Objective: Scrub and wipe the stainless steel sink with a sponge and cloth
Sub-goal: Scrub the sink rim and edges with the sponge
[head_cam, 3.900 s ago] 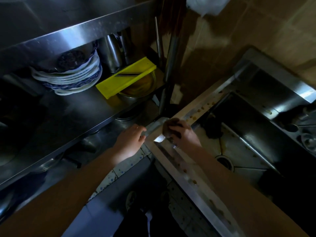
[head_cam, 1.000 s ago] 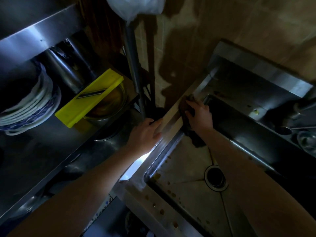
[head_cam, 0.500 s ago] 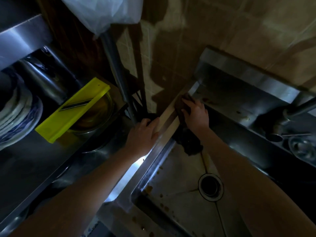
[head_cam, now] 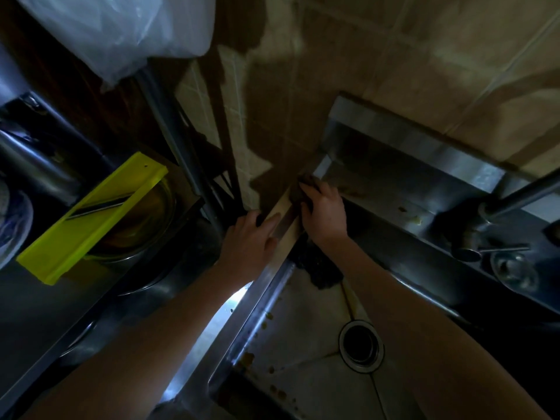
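The stainless steel sink [head_cam: 306, 325] fills the lower right, with brown spots on its floor and a round drain [head_cam: 361, 346]. My right hand [head_cam: 325, 213] presses a dark sponge [head_cam: 305, 180] onto the far end of the sink's left rim [head_cam: 280, 228], near the back corner. Most of the sponge is hidden under my fingers. My left hand [head_cam: 248, 241] rests flat on the same rim just beside it, fingers fairly straight. A dark crumpled cloth [head_cam: 321, 268] lies in the basin's far left corner below my right wrist.
A faucet [head_cam: 512, 204] and a small round strainer [head_cam: 515, 272] stand at the sink's right back ledge. Left of the sink a steel shelf holds a yellow slicer [head_cam: 91, 218] over a metal bowl [head_cam: 145, 228] and stacked plates [head_cam: 12, 225]. A plastic bag [head_cam: 121, 31] hangs above.
My right hand has slid the sponge along the left rim toward the back corner. My left hand followed along the rim beside it. The view shifted forward over the sink.
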Demonstrator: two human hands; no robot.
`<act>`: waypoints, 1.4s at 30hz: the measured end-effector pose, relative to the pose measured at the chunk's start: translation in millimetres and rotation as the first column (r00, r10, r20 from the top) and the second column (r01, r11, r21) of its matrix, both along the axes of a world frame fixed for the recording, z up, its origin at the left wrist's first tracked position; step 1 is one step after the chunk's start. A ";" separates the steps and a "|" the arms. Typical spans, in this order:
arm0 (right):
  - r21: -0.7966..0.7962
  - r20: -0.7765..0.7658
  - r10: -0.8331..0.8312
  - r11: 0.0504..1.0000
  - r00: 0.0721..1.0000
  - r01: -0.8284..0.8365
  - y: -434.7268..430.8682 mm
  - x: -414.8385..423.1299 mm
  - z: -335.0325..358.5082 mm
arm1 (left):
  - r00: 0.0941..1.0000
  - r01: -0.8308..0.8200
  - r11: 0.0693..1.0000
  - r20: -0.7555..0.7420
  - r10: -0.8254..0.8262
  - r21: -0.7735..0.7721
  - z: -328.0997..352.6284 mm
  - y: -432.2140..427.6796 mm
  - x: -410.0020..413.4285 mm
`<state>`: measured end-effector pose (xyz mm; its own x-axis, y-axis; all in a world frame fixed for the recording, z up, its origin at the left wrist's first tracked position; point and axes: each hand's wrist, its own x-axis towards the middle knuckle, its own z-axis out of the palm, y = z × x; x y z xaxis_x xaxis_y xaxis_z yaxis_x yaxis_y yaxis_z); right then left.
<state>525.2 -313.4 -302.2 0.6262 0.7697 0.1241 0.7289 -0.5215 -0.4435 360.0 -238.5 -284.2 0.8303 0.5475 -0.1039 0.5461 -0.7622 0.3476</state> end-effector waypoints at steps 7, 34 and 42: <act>-0.077 0.118 -0.009 0.997 0.993 0.018 8.9 29.2 1.3 | 0.998 0.008 1.000 -0.057 -0.008 0.005 -1.4 1.8 11.3; -0.224 0.061 -0.391 0.891 0.918 0.394 -63.9 66.9 7.0 | 0.973 0.230 0.967 -0.035 -0.227 0.112 7.0 10.1 65.7; -0.364 0.171 -0.005 0.929 0.985 0.068 -14.9 59.0 18.7 | 0.968 0.251 0.963 -0.031 -0.249 0.096 15.8 15.2 70.7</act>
<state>584.2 -328.3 -283.6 0.6497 0.7579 -0.0591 0.7525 -0.6522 -0.0916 430.7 -223.3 -268.3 0.9406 0.3309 -0.0763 0.3392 -0.9053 0.2557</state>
